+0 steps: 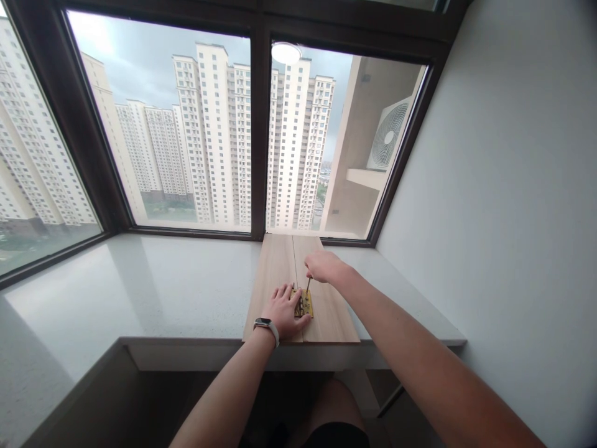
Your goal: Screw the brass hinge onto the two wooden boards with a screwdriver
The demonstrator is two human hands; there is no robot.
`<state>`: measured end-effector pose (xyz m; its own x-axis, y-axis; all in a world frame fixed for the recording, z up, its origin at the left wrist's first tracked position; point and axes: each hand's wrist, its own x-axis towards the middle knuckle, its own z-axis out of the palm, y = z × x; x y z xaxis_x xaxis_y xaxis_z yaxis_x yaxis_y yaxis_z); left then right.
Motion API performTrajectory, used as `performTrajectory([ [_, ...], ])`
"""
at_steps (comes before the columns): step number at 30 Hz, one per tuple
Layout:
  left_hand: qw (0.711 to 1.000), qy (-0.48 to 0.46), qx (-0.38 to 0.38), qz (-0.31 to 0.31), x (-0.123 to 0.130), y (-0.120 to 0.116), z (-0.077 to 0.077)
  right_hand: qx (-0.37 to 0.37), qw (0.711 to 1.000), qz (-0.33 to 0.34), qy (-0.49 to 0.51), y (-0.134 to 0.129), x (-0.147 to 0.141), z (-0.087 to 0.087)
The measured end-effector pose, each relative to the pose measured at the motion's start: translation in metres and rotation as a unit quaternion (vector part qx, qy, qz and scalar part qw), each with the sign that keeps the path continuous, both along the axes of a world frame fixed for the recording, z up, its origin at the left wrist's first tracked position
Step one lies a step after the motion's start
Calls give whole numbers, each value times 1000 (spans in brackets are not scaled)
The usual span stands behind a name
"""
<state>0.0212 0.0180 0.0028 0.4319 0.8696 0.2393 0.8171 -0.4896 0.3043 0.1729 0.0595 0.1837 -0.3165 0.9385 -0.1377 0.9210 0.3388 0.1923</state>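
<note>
My left hand (pixel 283 311), with a watch (pixel 263 323) on its wrist, lies with fingers spread across a small yellow and black flat piece (pixel 307 303). Its thumb rests by the near edge, and the palm hides part of the piece. Small dark parts show on the yellow surface, too fine to name. Above it my right hand (pixel 323 266) is closed round a screwdriver (pixel 308 285). The thin shaft points down, its tip at the far part of the yellow piece. Fingers cover the handle.
Beneath the piece, wooden boards (pixel 329 325) lie side by side on a pale windowsill counter (pixel 196 292). Dark window frames (pixel 259 124) stand behind, and a white wall (pixel 489 186) rises on the right. My knee (pixel 338 401) is below the counter's edge.
</note>
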Motion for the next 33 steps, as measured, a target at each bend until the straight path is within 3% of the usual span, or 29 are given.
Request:
performTrajectory([
  [11,1000,0,2,3,0,0,1,-1,995,-93,22,-1,-4,-1],
  [25,1000,3,-7,2,0,0,2,-11,1000,-25,15,-2,0,-2],
  [33,1000,3,-20,3,0,-2,6,3,989,-143,44,-7,-4,-1],
])
